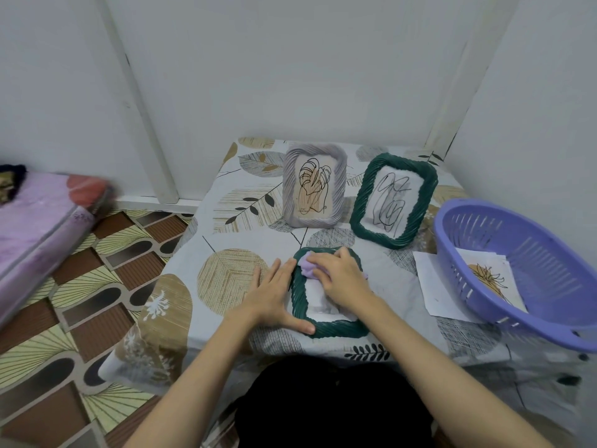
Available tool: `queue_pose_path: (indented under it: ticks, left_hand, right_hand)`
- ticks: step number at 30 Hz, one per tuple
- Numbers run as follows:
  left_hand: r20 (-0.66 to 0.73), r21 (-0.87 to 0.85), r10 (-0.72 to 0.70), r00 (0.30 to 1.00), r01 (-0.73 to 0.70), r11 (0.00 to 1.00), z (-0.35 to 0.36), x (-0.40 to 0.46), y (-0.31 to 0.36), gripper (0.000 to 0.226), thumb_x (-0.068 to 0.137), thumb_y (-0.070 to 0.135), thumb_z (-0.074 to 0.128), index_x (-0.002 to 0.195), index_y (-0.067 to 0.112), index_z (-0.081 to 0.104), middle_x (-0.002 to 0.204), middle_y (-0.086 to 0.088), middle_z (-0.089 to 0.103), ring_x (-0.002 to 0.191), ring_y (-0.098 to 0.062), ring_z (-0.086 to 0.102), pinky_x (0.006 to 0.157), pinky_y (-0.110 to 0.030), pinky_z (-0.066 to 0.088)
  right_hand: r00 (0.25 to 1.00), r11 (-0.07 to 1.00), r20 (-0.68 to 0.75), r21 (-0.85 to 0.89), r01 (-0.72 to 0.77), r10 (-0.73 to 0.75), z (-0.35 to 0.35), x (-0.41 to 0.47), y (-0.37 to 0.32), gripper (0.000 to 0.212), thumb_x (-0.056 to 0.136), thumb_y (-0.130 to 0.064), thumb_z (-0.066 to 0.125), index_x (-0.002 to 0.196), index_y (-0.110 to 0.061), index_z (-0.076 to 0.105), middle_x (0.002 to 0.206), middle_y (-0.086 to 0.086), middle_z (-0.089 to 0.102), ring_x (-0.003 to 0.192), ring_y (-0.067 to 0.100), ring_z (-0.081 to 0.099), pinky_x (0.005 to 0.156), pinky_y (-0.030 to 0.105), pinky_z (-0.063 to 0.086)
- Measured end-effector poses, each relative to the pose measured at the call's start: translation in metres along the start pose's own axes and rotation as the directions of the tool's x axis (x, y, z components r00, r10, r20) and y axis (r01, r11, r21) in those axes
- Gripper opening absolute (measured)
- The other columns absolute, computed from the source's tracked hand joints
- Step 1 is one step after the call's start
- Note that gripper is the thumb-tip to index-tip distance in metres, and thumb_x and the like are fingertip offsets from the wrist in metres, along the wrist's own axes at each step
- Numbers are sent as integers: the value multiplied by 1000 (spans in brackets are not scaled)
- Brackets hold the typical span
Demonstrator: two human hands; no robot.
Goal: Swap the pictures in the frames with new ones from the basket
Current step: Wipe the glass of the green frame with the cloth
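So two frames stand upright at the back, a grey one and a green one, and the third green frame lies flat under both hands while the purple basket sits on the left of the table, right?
Not quite: the head view shows the purple basket on the right of the table, not the left. The rest holds: grey frame and green frame upright at the back, third green frame flat under left hand and right hand.

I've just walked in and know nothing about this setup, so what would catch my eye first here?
Probably the two hands at the near edge of the table: the left hand lies flat against a dark green frame lying on the cloth, while the right hand presses a lilac cloth onto it. Behind them stand a grey frame and a second green frame with scribbled line drawings. At the right sits a purple basket holding prints.
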State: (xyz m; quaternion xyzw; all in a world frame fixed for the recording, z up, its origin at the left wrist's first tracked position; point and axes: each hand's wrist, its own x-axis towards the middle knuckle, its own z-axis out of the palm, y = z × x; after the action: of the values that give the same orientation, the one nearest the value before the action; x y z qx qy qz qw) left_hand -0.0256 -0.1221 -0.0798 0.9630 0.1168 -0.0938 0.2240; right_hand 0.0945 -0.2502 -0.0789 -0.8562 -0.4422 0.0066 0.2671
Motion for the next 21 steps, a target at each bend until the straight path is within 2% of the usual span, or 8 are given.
queue_pose_path:
  ticks: [4, 6, 8, 10, 14, 16, 17, 21]
  left_hand:
    - [3, 11, 8, 1000, -8, 1000, 0, 1, -1, 132, 55, 71, 69, 147, 20, -11, 156, 8, -12, 142, -12, -19, 115, -49, -13]
    - [3, 9, 7, 1000, -8, 1000, 1, 1, -2, 133, 54, 72, 69, 147, 21, -10, 156, 8, -12, 142, -11, -19, 115, -49, -13]
    - [5, 6, 4, 1000, -4, 1000, 1, 0, -1, 132, 54, 71, 69, 147, 21, -10, 156, 8, -12, 142, -11, -19, 115, -49, -13]
    - [4, 7, 3, 1000, -3, 1000, 0, 0, 0, 131, 55, 71, 69, 147, 22, -11, 156, 8, -12, 142, -12, -19, 115, -49, -13]
    - [1, 19, 2, 1000, -2, 1000, 1, 1, -1, 131, 56, 71, 68, 147, 21, -11, 156, 9, -13, 142, -12, -20, 115, -48, -14]
    - [-1, 21, -1, 1000, 1, 1000, 1, 0, -1, 131, 56, 71, 69, 147, 20, -11, 156, 9, -13, 142, -12, -19, 115, -48, -14]
    - [-4, 20, -1, 1000, 1, 1000, 1, 0, -1, 131, 56, 71, 69, 148, 20, -10, 156, 9, -13, 142, -12, -19, 115, -47, -14]
    - [0, 20, 5, 1000, -5, 1000, 1, 0, -1, 139, 46, 80, 63, 147, 21, -11, 156, 9, -13, 142, -11, -20, 115, -46, -15]
  right_hand:
    - [994, 998, 89, 38, 56, -60, -16, -18, 16, 32, 90, -20, 54, 121, -26, 59, 101, -12, 60, 90, 19, 40, 75, 26, 33]
    - [994, 1000, 108, 6, -25, 24, -19, -7, 26, 30, 91, -24, 52, 120, -31, 58, 91, -8, 49, 90, 18, 41, 76, 27, 35]
    - [989, 993, 83, 6, -121, 120, -11, 11, 26, 29, 92, -28, 48, 119, -34, 57, 97, -1, 49, 93, 17, 41, 83, 32, 39]
    - [990, 990, 58, 52, -129, 126, 1, 17, 15, 29, 92, -29, 48, 119, -35, 57, 109, 1, 54, 94, 18, 40, 88, 36, 39]
    - [998, 993, 15, 101, 64, -66, -5, -25, -4, 29, 88, -17, 57, 117, -21, 63, 98, -7, 57, 90, 23, 44, 81, 32, 40]
    - [976, 976, 8, 28, 216, -216, -14, -47, 8, 24, 83, -15, 61, 105, -17, 69, 101, -6, 68, 79, 26, 47, 69, 34, 44]
    - [975, 975, 24, -3, 223, -223, -18, -50, 16, 23, 82, -15, 61, 103, -18, 70, 102, -5, 70, 77, 24, 45, 65, 34, 42]
    - [1000, 998, -21, -66, -7, 5, -13, -29, 16, 27, 90, -16, 52, 110, -26, 66, 99, -8, 63, 84, 19, 36, 72, 30, 31]
